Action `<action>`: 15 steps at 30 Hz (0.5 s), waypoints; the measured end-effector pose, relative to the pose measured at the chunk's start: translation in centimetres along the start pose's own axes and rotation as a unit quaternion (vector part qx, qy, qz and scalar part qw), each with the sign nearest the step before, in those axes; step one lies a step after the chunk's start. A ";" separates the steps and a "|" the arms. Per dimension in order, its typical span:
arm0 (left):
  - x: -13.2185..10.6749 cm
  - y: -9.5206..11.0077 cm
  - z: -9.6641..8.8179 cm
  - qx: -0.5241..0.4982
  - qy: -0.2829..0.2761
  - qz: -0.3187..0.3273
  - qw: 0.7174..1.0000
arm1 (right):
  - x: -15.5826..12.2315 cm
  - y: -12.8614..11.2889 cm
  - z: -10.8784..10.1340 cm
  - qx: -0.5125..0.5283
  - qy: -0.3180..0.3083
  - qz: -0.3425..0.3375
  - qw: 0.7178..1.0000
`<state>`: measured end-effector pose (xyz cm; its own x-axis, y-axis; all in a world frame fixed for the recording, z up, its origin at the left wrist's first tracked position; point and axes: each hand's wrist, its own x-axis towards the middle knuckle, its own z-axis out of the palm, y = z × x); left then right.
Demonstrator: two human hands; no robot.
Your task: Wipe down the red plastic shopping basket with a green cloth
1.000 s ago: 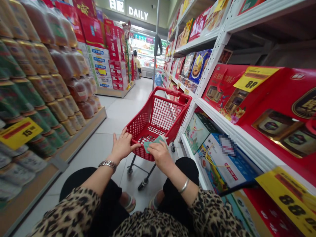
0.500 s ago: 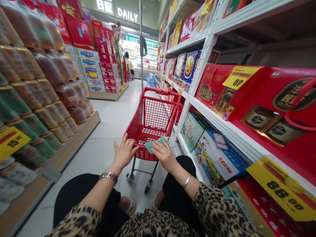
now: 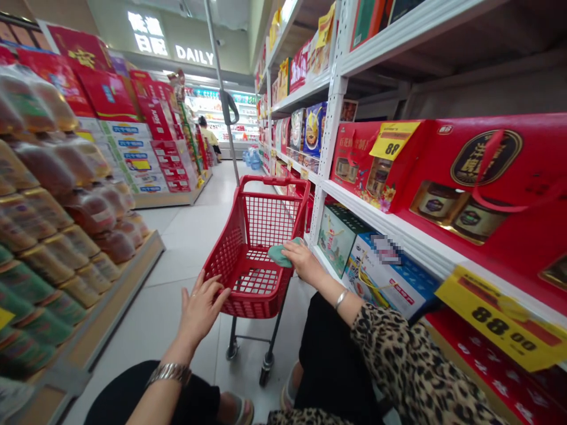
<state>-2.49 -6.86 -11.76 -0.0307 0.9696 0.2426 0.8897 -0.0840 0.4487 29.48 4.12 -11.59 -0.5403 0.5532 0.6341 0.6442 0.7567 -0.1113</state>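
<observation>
A red plastic shopping cart (image 3: 254, 308) stands in front of me with its handle at the far end and a tall pole rising beside it. My left hand (image 3: 200, 310) rests on the near left corner of its basket, fingers spread over the rim. With my right hand (image 3: 303, 261) I hold a green cloth (image 3: 280, 256) against the right rim of the basket. The fingers lie over the cloth, and part of it sticks out to the left. Inside the basket only the red slatted floor shows.
White shelves (image 3: 398, 233) with red gift boxes (image 3: 487, 177) and yellow price tags run close along the right. Stacked jars and bottles (image 3: 66, 227) stand on a low wooden platform at left. A person (image 3: 209, 139) is far down the tiled aisle.
My right hand has moved the cloth from the near rim to the right side rim. My left hand stays at the near left corner. The view has turned to the right.
</observation>
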 end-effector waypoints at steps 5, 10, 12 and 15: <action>0.2 -2.6 -0.8 -0.009 0.004 -0.027 1.000 | 2.4 3.0 0.1 -0.031 -0.006 0.017 0.999; 1.0 -5.9 -1.4 -0.032 0.025 -0.031 0.999 | 5.0 4.4 0.3 -0.075 -0.006 0.024 0.997; 1.2 -6.8 -1.7 -0.040 0.026 -0.028 0.998 | 5.9 4.4 0.4 -0.094 -0.002 0.031 0.995; 1.4 -7.8 -2.0 -0.042 0.019 -0.030 0.999 | 7.2 4.3 0.5 -0.117 0.007 0.040 0.992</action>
<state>-10.43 -5.29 -13.20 -0.1005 0.9644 0.2445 0.8444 -0.0472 0.5336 28.09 11.51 -7.91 -0.4761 0.6022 0.6409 0.7934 0.6084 0.0177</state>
